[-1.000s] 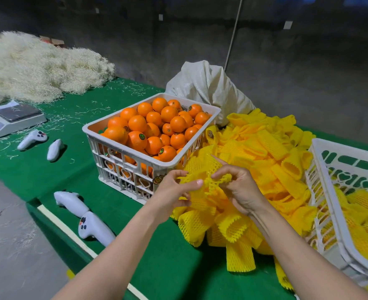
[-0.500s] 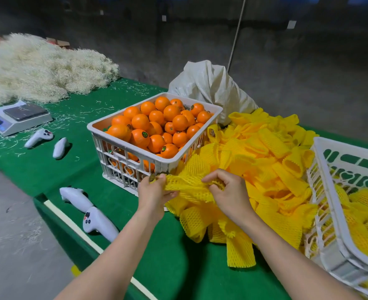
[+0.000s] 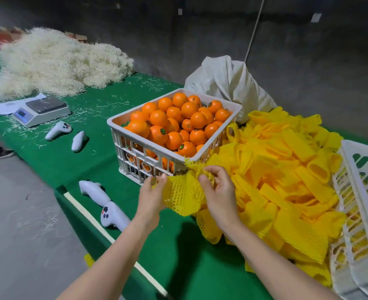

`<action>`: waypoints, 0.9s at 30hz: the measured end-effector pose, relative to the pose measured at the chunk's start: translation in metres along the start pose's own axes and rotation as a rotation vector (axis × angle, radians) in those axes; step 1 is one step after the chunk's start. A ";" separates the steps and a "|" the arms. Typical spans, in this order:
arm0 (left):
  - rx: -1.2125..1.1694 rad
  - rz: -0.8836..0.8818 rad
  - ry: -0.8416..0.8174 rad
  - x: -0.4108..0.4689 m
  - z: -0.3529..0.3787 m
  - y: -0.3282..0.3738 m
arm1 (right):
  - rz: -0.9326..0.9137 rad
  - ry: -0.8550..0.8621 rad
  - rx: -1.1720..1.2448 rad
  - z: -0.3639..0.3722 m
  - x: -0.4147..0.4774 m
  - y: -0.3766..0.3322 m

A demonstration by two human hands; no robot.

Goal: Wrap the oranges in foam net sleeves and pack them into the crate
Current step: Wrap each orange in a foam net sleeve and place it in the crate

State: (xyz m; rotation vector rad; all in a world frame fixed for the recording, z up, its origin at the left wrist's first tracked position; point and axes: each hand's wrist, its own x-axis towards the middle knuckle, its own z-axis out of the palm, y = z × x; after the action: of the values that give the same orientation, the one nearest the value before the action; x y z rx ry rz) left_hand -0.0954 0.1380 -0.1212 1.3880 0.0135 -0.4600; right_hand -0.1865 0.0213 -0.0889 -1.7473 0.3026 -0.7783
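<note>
A white crate [image 3: 135,132] full of bare oranges [image 3: 174,124] stands on the green table. Right of it lies a big heap of yellow foam net sleeves [image 3: 287,169]. In front of the crate's near corner, my left hand [image 3: 151,198] and my right hand [image 3: 218,191] hold one yellow sleeve [image 3: 182,194] between them, stretched wide. My left fingers pinch its left edge and my right fingers curl over its upper right edge. A second white crate [image 3: 352,208] at the far right holds oranges wrapped in sleeves. I cannot tell whether an orange sits inside the stretched sleeve.
Two white controllers [image 3: 105,204] lie near the table's front edge, and another pair [image 3: 67,134] rests further left. A digital scale [image 3: 41,110] and a pile of pale shredded filler [image 3: 53,63] occupy the back left. A white sack [image 3: 226,83] stands behind the crate.
Both hands dropped lower and toward the crate's near corner. The sleeve, bunched small between the fingers a second ago, is now pulled open wide.
</note>
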 end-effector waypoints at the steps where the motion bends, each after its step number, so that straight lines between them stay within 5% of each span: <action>1: -0.091 -0.080 -0.137 -0.002 0.001 0.006 | 0.031 -0.074 -0.070 0.009 -0.001 0.003; 4: -0.176 -0.201 -0.381 0.000 -0.010 0.017 | 0.156 -0.437 -0.225 0.038 -0.002 0.017; 7: 0.205 0.060 -0.339 0.020 -0.033 0.018 | 0.190 -0.629 -0.302 0.056 0.002 0.022; 16: 1.289 0.628 -0.137 0.110 -0.090 0.011 | 0.096 -0.561 -0.411 0.061 0.013 0.022; 20: 1.867 0.328 -0.331 0.127 -0.100 -0.006 | -0.031 -0.425 -0.499 0.060 0.023 0.013; 23: 1.840 0.367 -0.343 0.123 -0.097 -0.014 | -0.099 -0.390 -0.534 0.053 0.029 0.009; 27: 1.186 0.944 -0.206 0.096 -0.077 -0.005 | -0.316 -0.189 -0.713 0.039 0.034 0.007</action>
State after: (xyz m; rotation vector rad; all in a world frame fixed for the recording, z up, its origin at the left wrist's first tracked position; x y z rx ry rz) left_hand 0.0101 0.1812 -0.1675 2.2443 -1.1977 0.2780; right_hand -0.1351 0.0290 -0.0885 -2.5693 0.1842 -0.7692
